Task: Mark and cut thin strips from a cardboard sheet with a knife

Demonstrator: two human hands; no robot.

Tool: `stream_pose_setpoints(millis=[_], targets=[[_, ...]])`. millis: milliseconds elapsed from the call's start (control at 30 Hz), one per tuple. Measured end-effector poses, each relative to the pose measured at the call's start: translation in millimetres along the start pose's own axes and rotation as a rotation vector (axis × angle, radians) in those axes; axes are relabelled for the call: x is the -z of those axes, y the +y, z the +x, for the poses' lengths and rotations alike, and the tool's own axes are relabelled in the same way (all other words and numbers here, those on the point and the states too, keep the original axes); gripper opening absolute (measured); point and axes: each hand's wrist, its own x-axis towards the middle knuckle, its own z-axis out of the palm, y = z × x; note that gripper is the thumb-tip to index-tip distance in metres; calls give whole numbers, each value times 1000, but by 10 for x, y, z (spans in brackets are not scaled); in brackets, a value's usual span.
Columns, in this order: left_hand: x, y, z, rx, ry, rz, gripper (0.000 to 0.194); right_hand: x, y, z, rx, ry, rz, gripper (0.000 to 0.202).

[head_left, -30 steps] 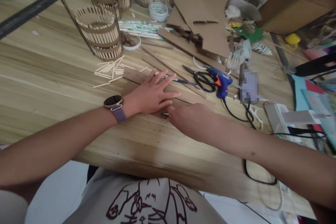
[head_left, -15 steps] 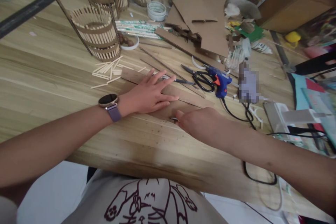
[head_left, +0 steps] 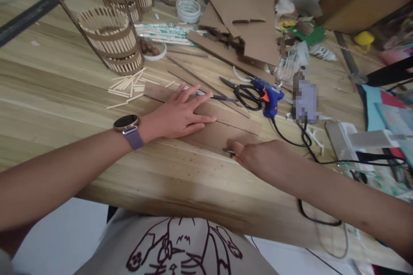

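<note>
Under my left hand (head_left: 177,114) lies a long piece of brown cardboard (head_left: 213,135) on the wooden table; the fingers are spread flat on it, holding nothing. My right hand (head_left: 247,152) is closed near the cardboard's near edge, at its right part. A small light tip shows at its fingers, but the thing in it is mostly hidden. Just beyond my left fingertips lies a thin dark pen-like tool (head_left: 214,96). Black scissors (head_left: 247,94) and a blue glue gun (head_left: 271,96) rest past the cardboard, to the right.
Light wooden sticks (head_left: 125,86) lie left of the cardboard, before a stick basket (head_left: 111,38). Cardboard scraps (head_left: 245,8) are piled at the back, near a tape roll (head_left: 189,10). A white stand (head_left: 345,142) and black cables are at the right.
My right hand has slid to the right along the cardboard's near edge, away from my left hand. My left hand stays spread on the cardboard. The whole view has shifted slightly.
</note>
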Motion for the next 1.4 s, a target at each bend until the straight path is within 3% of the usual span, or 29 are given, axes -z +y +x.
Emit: stream_pose_setpoints(millis=[233, 900, 1400], targets=[[-9, -11, -9, -9, 8, 14, 36, -14, 62, -127, 5, -118, -109, 26], [12, -23, -12, 7, -21, -13, 37, -395, 318, -394, -52, -9, -67, 20], [-6, -9, -12, 4, 7, -1, 37, -315, 337, -389, -74, -206, -113, 25]])
